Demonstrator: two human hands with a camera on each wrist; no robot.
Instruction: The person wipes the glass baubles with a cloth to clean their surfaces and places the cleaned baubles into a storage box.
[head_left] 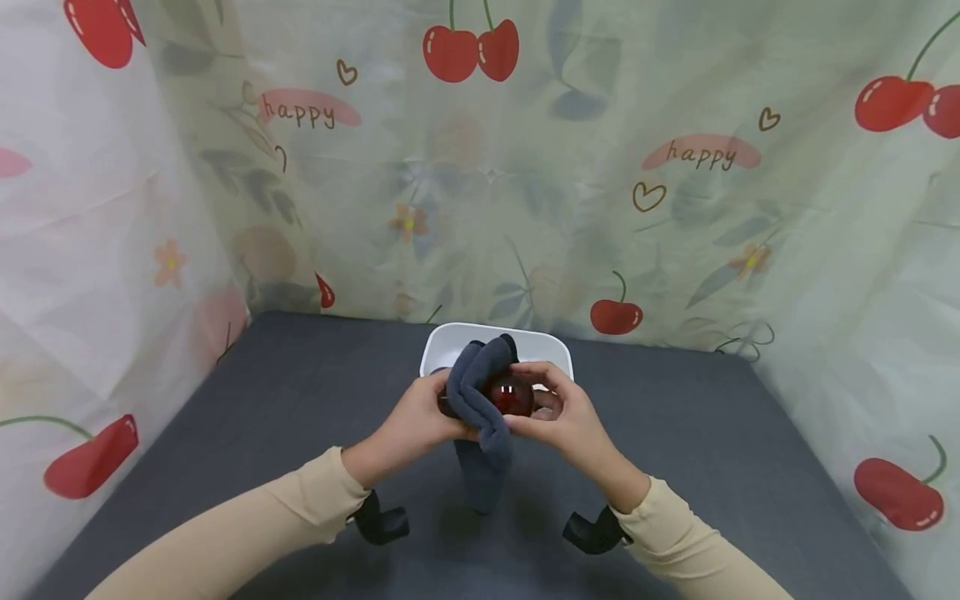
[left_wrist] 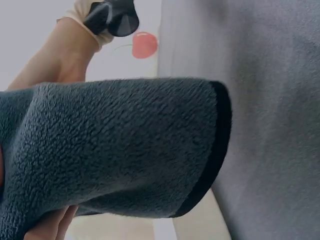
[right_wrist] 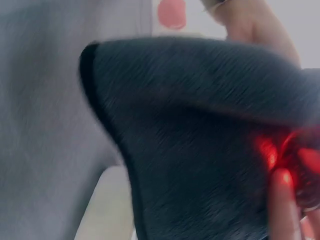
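Note:
Over the table, both hands are close together at the middle of the head view. My left hand (head_left: 415, 419) grips a dark grey towel (head_left: 472, 400) with a black hem, its lower end hanging down. Fingers and thumb of my right hand (head_left: 564, 408) hold a shiny, see-through dark red ball (head_left: 511, 394) against the towel. A small dark part shows between the left hand and the cloth; I cannot tell what it is. In the left wrist view the towel (left_wrist: 125, 145) hides most of the left hand. Red light glows on the cloth beside a right fingertip (right_wrist: 283, 200).
A white rectangular tub (head_left: 551, 347) stands behind the hands, partly hidden by them and the towel. The dark grey tabletop (head_left: 315, 375) is bounded by cherry-print curtains (head_left: 487, 208) at the back and both sides. Black mounts (head_left: 381, 521) sit at both wrists.

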